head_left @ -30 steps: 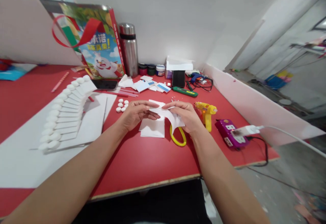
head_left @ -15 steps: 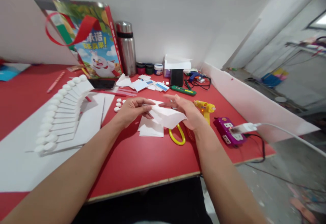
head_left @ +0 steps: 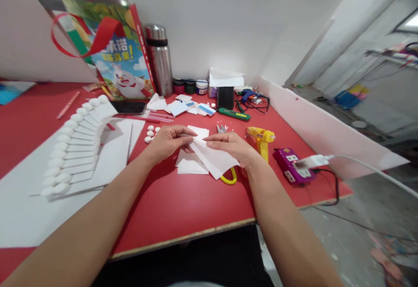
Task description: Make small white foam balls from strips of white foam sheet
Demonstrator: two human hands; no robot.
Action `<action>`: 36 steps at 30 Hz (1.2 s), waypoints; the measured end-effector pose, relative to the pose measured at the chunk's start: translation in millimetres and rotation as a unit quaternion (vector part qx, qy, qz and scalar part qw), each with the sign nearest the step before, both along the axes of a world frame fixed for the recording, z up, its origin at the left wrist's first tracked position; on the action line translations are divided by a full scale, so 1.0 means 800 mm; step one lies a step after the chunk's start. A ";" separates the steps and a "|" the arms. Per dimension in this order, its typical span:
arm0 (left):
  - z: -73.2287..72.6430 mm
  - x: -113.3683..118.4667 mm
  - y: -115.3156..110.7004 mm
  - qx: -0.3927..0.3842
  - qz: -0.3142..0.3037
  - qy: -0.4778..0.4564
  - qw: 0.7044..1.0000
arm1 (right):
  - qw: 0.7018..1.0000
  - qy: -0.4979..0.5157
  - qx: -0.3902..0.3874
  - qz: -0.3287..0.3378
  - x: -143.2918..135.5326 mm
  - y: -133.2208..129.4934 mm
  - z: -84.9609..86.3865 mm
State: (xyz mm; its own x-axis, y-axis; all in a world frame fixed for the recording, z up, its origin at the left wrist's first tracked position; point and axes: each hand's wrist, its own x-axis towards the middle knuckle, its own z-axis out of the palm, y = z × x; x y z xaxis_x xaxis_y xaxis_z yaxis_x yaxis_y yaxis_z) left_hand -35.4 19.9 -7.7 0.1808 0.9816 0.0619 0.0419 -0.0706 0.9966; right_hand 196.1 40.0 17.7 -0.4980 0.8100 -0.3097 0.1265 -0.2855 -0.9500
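A thin white sheet of paper [head_left: 217, 160] is held up between my two hands above the red table. My left hand [head_left: 170, 142] pinches its left corner between thumb and fingers. On the right side, my right hand [head_left: 233, 145] has its fingers closed over the upper edge; the thumb is hidden. Beneath lies a small stack of white paper [head_left: 192, 166]. Scissors with a yellow handle [head_left: 231, 179] lie partly covered by the sheet, their blades pointing away from me.
Left stands a curved white model [head_left: 70, 147] topped with round white pieces. Small white balls [head_left: 149, 134] sit near my left hand. A yellow glue gun [head_left: 263, 136] and a purple power strip [head_left: 294, 165] are right. Behind are a steel flask [head_left: 160, 62] and a green cutter [head_left: 233, 113].
My right hand has come down onto the sheet, its fingers now closed over the edge. The sheet's free end hangs lower and covers more of the yellow scissor handle.
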 end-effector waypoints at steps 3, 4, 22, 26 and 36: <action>0.002 0.004 -0.003 -0.006 -0.012 -0.004 1.000 | 0.999 0.014 -0.012 0.039 -0.004 -0.002 -0.009; 0.003 0.006 -0.004 -0.008 -0.012 -0.006 1.000 | 0.999 0.013 -0.012 0.048 -0.005 -0.002 -0.011; -0.002 0.000 0.000 -0.104 0.013 -0.169 0.980 | 0.971 -0.013 0.232 -0.052 -0.009 0.001 -0.016; 0.000 0.002 -0.002 -0.115 0.005 -0.175 0.978 | 0.951 -0.025 0.307 -0.032 -0.012 0.001 -0.016; 0.004 -0.017 0.006 -0.059 0.033 -0.167 0.984 | 0.956 0.144 0.178 -0.185 0.010 0.008 0.003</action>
State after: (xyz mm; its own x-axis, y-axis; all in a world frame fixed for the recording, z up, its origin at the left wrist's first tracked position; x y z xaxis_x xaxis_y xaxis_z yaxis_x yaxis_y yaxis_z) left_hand -48.7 24.6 -4.8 0.1056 0.9944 -0.0077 -0.2887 0.0381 0.9567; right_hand 204.3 46.5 20.4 -0.1803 0.9756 0.1253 -0.2010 0.0881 -0.9756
